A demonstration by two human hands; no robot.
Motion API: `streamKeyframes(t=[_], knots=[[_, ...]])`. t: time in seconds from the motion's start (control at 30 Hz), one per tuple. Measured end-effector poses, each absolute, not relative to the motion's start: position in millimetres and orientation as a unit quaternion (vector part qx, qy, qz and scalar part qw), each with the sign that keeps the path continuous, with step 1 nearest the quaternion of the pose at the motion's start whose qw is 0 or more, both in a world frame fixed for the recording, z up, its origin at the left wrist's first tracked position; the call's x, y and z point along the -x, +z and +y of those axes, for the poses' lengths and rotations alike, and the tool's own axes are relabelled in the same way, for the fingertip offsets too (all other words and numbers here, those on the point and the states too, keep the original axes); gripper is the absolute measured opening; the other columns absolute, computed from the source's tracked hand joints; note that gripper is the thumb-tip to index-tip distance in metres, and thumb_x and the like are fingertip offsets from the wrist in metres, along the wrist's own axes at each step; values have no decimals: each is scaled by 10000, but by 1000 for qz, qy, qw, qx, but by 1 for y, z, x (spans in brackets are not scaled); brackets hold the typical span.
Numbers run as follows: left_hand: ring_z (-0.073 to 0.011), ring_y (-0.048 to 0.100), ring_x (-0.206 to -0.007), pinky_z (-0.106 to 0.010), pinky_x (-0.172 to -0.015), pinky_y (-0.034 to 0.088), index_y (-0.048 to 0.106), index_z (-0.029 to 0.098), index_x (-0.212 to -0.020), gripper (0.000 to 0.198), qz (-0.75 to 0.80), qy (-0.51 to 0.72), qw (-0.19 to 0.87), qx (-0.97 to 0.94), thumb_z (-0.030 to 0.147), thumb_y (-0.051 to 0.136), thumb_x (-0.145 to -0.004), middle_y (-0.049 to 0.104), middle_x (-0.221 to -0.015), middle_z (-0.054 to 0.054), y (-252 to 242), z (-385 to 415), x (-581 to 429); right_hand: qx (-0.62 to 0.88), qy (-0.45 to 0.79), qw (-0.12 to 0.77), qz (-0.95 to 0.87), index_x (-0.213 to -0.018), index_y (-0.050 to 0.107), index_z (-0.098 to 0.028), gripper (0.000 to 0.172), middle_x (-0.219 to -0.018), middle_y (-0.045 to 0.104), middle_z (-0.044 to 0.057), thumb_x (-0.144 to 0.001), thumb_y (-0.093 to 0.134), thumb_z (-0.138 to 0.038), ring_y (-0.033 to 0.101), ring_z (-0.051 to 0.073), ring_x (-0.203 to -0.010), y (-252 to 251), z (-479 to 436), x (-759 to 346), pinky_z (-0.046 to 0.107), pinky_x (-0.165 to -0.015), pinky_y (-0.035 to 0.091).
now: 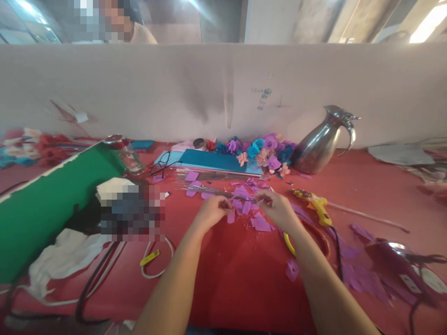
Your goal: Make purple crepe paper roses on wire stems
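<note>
Left hand (213, 211) hangs over the table with fingers curled in toward the thumb; a purple strip sits at its fingertips, but whether it is pinched I cannot tell. Right hand (275, 208) bends in to face it, thumb and fingers drawn together, its grip equally unclear. Thin wires (216, 190) lie just beyond the hands, long axis running left to right, the right end slanting nearer the person and ending by the right fingertips. Purple paper pieces (261, 222), matte, thin and mostly four-sided, scatter around and between the hands. Behind stand ruffled paper flowers (268, 150) and a glossy, tapering metal jug (319, 144). Smooth red tabletop (226, 284) gives room between the forearms, down to the near edge; a green panel (45, 214) bounds the left, a yellow glue gun (318, 208) the right
</note>
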State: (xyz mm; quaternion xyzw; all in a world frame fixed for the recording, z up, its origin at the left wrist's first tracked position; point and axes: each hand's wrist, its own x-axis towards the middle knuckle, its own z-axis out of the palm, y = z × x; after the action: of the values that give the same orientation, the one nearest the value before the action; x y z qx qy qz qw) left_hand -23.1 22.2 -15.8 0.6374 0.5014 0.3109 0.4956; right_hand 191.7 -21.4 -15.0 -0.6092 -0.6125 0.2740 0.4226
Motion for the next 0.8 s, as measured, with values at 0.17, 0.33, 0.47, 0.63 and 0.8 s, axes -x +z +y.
streamKeyframes(t=[0.17, 0.33, 0.47, 0.63, 0.8], knots=[[-172, 587, -657, -303, -723, 420, 691, 182, -625, 63, 511, 363, 560, -542, 200, 720, -572, 679, -653, -23, -7, 19, 17, 609, 232, 170, -739, -699, 669, -235, 154, -743, 681, 6, -637, 592, -116, 583, 180, -741, -19, -23, -206, 270, -671, 370], [-223, 621, -786, -363, -844, 409, 741, 200, -674, 74, 544, 337, 525, -562, 195, 715, -605, 728, -781, -57, -5, 16, 14, 640, 192, 130, -733, -677, 651, -218, 192, -759, 685, 31, -675, 531, -68, 584, 182, -776, -19, -24, -199, 265, -676, 358], [-221, 616, -793, -358, -833, 417, 739, 199, -685, 77, 554, 363, 497, -561, 232, 696, -630, 723, -783, -56, -7, 17, 15, 649, 186, 116, -728, -794, 663, -235, 187, -830, 680, 29, -674, 589, -112, 593, 192, -825, -15, -28, -193, 255, -644, 344], [-206, 614, -817, -334, -840, 424, 740, 196, -718, 128, 507, 399, 532, -549, 266, 710, -615, 723, -812, -43, -1, 17, 16, 651, 194, 133, -722, -794, 695, -227, 156, -859, 694, 40, -728, 573, -155, 600, 201, -887, -17, -24, -195, 269, -738, 385], [-208, 620, -848, -335, -856, 429, 738, 189, -715, 149, 477, 417, 563, -531, 260, 743, -584, 723, -838, -49, 3, 15, 16, 651, 230, 300, -658, -826, 707, -204, 208, -830, 701, 63, -814, 513, -280, 626, 222, -807, -17, -18, -189, 316, -743, 436]])
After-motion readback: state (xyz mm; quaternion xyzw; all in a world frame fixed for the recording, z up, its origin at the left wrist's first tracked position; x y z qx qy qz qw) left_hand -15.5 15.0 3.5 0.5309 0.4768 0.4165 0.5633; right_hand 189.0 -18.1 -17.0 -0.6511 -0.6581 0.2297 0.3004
